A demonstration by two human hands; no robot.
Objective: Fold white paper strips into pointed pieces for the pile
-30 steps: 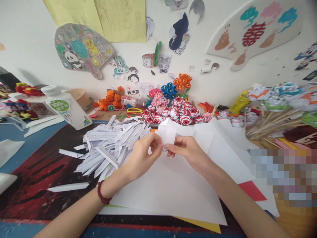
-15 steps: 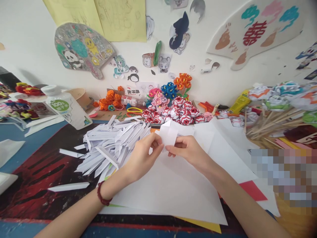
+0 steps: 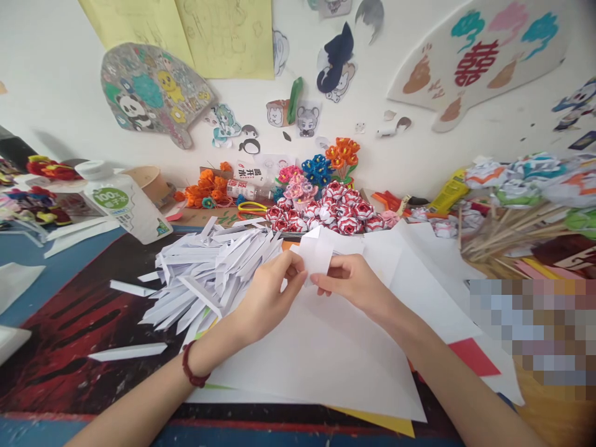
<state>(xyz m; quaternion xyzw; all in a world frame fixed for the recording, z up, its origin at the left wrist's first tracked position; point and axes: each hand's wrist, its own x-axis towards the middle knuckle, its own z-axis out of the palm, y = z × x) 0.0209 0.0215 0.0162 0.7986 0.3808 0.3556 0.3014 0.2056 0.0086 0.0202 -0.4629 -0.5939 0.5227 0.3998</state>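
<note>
Both hands meet over large white sheets (image 3: 307, 354) at the middle of the table. My left hand (image 3: 274, 288) pinches the lower left edge of a small white paper piece (image 3: 316, 251), thumb against curled fingers. On its right side my right hand (image 3: 349, 279) grips the same piece between thumb and fingers. The piece stands upright and looks folded. Left of my left hand lies a heap of folded white paper strips (image 3: 209, 267). One loose strip (image 3: 128, 352) rests apart on the dark mat (image 3: 69, 323).
Behind the hands stand red-and-white paper flowers (image 3: 326, 214) and orange ones (image 3: 207, 188). A white bottle (image 3: 123, 202) is at the back left. Wooden sticks (image 3: 493, 236) with paper flowers lie at the right, near a red paper (image 3: 475, 357) and a yellow packet (image 3: 449, 192).
</note>
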